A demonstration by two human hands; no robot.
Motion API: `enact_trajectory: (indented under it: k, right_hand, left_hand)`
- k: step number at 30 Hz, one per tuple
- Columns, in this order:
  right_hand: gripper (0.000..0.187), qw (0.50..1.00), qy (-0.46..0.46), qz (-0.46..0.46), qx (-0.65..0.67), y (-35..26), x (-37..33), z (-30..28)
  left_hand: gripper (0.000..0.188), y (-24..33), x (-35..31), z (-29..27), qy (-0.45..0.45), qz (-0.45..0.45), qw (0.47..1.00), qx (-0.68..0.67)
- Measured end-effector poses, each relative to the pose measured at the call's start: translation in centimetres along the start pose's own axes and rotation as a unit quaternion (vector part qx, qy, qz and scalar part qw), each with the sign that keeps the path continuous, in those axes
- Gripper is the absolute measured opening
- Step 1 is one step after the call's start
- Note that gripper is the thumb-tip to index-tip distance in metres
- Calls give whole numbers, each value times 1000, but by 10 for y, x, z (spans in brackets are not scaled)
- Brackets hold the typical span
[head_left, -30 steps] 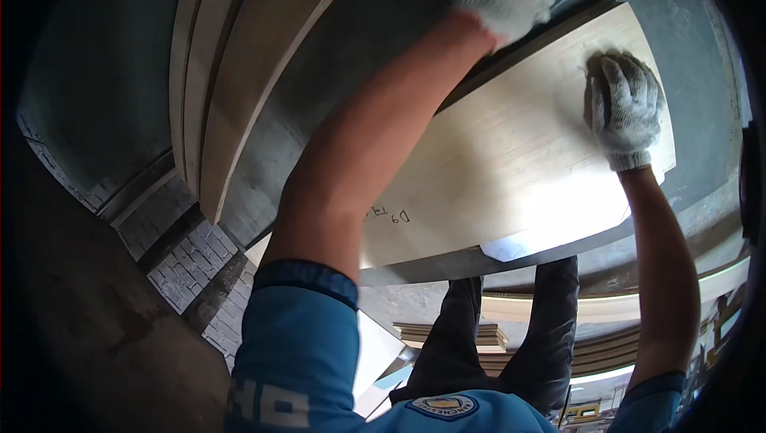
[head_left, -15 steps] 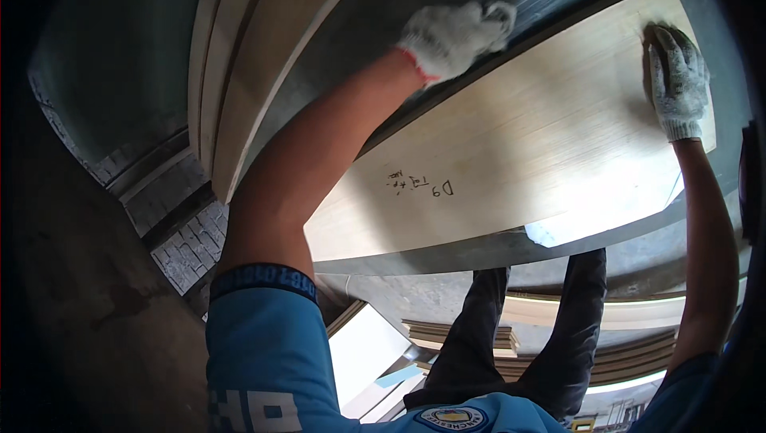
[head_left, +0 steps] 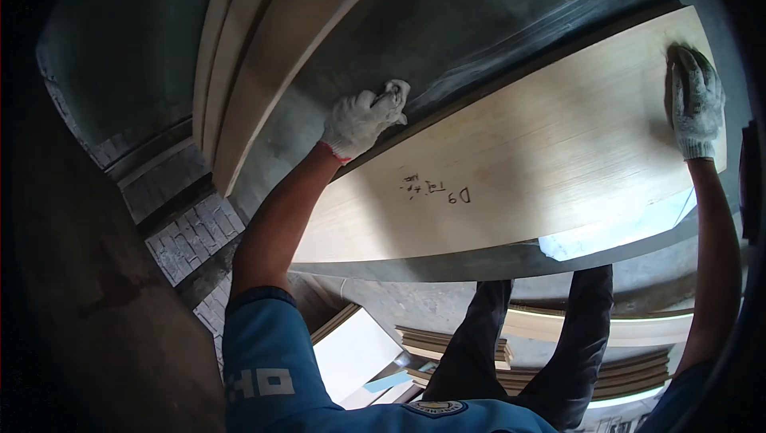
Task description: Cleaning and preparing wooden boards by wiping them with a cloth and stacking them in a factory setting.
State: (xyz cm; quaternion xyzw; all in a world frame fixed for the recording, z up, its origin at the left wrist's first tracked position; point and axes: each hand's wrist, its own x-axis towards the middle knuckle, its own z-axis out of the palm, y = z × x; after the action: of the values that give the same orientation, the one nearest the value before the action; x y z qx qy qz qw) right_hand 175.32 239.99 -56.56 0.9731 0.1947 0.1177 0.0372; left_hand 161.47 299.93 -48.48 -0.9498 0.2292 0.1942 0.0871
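Observation:
A pale wooden panel (head_left: pixel 511 146) with handwriting on its face lies across a grey tabletop (head_left: pixel 455 26). Its far long edge is bordered by a dark strip. My right hand (head_left: pixel 696 102), in a knit glove with a dark palm side, rests flat on the panel near its right end, fingers stretched out. Just beyond the far edge, toward the left, my left hand (head_left: pixel 355 122) in a white knit glove is closed over the grey surface. Something whitish and crumpled shows at its fingertips, too unclear to name. Pale streaks (head_left: pixel 511 54) run along the surface beside the panel.
Curved wooden boards (head_left: pixel 275 58) stand at the upper left. A white sheet-like piece (head_left: pixel 618 226) juts from under the panel's near edge. Below, around my legs, are stacked boards (head_left: pixel 630 373) and a white panel (head_left: pixel 357 353) on the floor.
My left hand has moved left and nearer along the panel's far edge, still closed. The right hand stays flat on the panel. The whole view has shifted slightly.

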Motion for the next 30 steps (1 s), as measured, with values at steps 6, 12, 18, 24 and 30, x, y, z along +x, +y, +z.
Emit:
enact_trajectory:
  k: [6, 12, 18, 24, 30]
  right_hand:
    - [43, 1000, -4, -6, -20, 13, -10, 7]
    - [43, 1000, 20, 13, 7, -14, 5, -13]
    - [38, 999, 13, 19, 43, -19, 1, -11]
    - [38, 998, 26, 29, 48, -10, 9, -21]
    - [35, 998, 14, 34, 58, -14, 9, -26]
  left_hand:
    - [39, 29, 65, -14, 84, 110, 990, 4]
    - [24, 93, 164, -41, 194, 114, 974, -19]
    - [37, 149, 328, -129, -58, 85, 982, -158]
    - [43, 123, 314, -231, 174, 147, 910, 347]
    - [19, 78, 109, -77, 261, -75, 920, -284]
